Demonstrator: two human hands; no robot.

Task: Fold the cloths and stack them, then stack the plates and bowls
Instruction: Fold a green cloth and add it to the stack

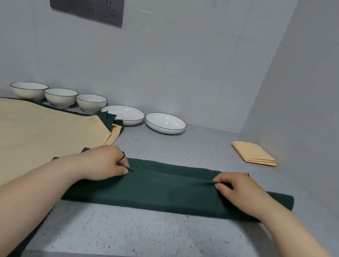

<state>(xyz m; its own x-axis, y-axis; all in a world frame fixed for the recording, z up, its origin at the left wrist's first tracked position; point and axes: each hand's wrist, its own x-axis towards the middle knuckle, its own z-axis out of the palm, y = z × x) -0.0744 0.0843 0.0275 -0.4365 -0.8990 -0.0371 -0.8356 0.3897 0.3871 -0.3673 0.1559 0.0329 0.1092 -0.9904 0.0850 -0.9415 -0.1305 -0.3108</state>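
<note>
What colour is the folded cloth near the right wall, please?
The folded cloth is pale orange; head view.

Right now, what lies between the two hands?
Only a stretch of the green cloth, folded into a long strip, which the left hand and right hand each pinch. Nothing rests on it, the head view shows.

Grey speckled countertop (pixel 153 240), pale tiled walls (pixel 192 58), dark socket panel (pixel 85 2)

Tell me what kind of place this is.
Probably a home kitchen: a speckled stone countertop, a socket panel on the tiled wall, white bowls and plates lined up at the back, plus a dark green cloth being folded.
</note>
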